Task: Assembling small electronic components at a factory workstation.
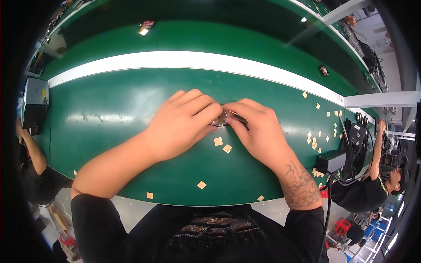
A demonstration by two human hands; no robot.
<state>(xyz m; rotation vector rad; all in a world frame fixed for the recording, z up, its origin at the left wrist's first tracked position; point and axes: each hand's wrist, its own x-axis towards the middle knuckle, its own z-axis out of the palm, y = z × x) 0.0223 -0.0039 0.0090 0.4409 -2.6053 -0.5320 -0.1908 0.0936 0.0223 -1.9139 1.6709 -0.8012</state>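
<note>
Over the middle of the green table (pixel 109 162), both hands meet at a small flat part (pixel 218 122) with shiny and dark edges, mostly covered by fingers. My left hand (pixel 182 118) is closed around its left side, thumb below and fingers above. From the right, my right hand (pixel 258 125) is closed in a pinch at the part's edge. A slim dark tool (pixel 239 118) lies between that thumb and forefinger; its exact kind is hidden. Just below the fingers, a small square tan piece (pixel 218 141) and another tan piece (pixel 226 149) lie on the table.
More tan squares are scattered on the right, near a grey box (pixel 331 161) with black cables (pixel 351 175). A white rail (pixel 197 60) runs along the back. A dark box (pixel 36 105) stands far left. Other people sit at both sides.
</note>
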